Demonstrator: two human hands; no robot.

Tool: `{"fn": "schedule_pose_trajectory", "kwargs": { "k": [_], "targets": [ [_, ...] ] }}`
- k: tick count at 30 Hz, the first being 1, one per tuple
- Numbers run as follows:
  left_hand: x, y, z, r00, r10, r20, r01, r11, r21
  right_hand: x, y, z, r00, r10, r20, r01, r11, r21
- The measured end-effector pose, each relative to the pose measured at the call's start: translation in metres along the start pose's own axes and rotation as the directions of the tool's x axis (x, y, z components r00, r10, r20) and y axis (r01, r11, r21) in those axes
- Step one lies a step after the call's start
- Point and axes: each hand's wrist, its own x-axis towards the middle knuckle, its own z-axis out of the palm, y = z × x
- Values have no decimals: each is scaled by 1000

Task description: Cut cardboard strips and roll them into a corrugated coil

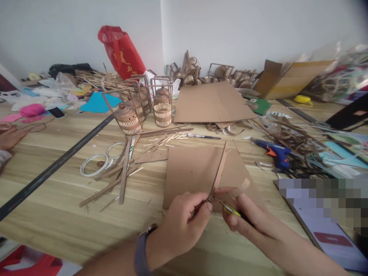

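Note:
My left hand, with a watch on its wrist, pinches the near end of a thin brown wooden strip. The strip points away from me, over a cardboard sheet on the table. In my right hand is a craft knife with a yellow-green and black handle. Its tip reaches the strip close to my left fingertips; whether the blade cuts into it I cannot tell. My right fingers also lie against the strip's side.
Small woven baskets with handles stand behind loose wooden strips and tape rolls. A larger cardboard sheet lies at the back. On the right are a blue glue gun and a tablet. Another person's hand rests far left.

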Motion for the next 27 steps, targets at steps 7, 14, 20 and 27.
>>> {"fn": "schedule_pose_trajectory", "kwargs": {
  "k": [7, 14, 20, 27],
  "targets": [
    [-3, -3, -1, 996, 76, -38, -70, 989, 127, -1, -1, -2, 999, 14, 34, -14, 1000, 14],
    [-2, -3, 1, 982, 177, -59, -156, 954, 255, 2, -1, 0, 1000, -1, 28, 0, 999, 40],
    [-2, -4, 2, 983, 162, -87, -138, 963, 231, 5, 4, 10, 996, -75, -57, 71, 995, -65],
    [-1, -5, 2, 986, 131, -101, -111, 977, 183, 8, 1, 19, 963, -188, -194, 140, 961, -239]
  ]
}}
